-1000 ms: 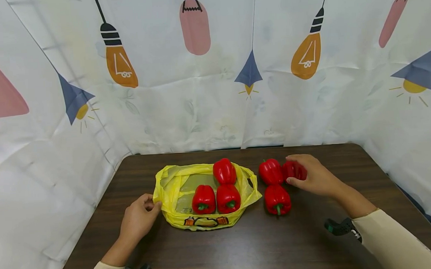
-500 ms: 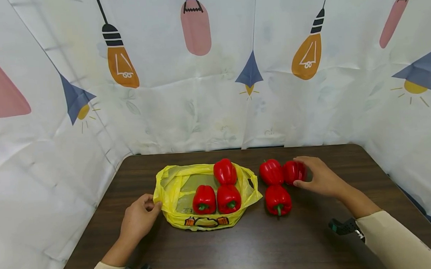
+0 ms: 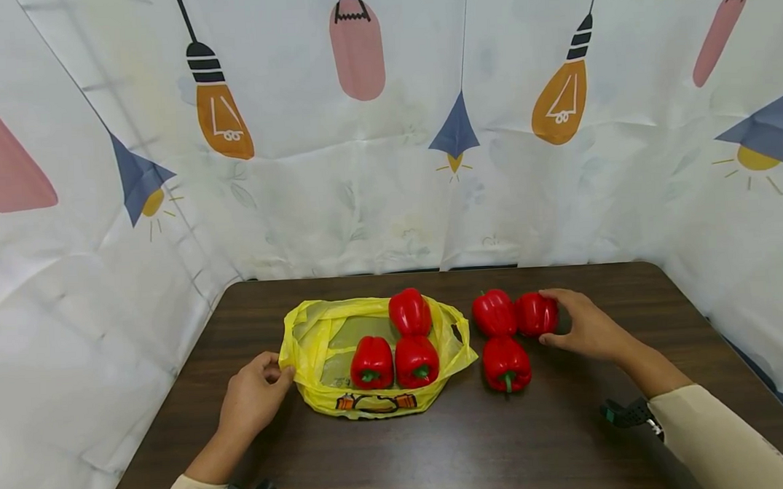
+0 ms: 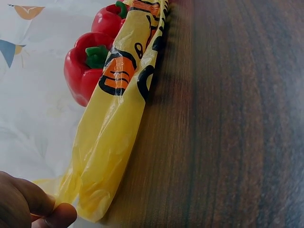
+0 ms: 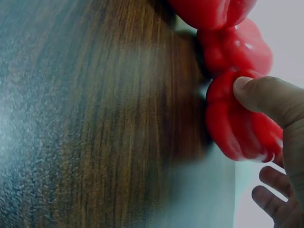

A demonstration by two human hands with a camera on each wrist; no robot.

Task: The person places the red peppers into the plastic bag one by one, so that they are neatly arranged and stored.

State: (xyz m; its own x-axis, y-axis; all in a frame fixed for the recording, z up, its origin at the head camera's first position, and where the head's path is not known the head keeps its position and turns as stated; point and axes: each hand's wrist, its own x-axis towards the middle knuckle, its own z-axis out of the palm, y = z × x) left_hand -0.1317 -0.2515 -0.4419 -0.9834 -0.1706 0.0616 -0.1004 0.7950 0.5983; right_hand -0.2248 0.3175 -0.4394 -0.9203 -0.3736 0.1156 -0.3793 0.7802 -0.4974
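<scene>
A yellow bag is lying open on the brown desk. Its left edge is being pinched by the left hand. In the left wrist view, the thin plastic is being squeezed between the thumb and a finger, so this grip is closed on the bag.

Three red peppers are being kept inside the bag. One pepper in the bag is sitting at the back. A second bagged pepper and a third bagged pepper are lying side by side at the front, touching each other, with their green stems pointing at the person.

Three more peppers are lying on the desk just to the right of the bag. The far right pepper is being held by the right hand. In the right wrist view, the thumb is being pressed on its top, and the other fingers are curled behind it, so this grip is closed on that pepper. The middle pepper is touching it on the left. The front pepper is lying just in front of those two.
</scene>
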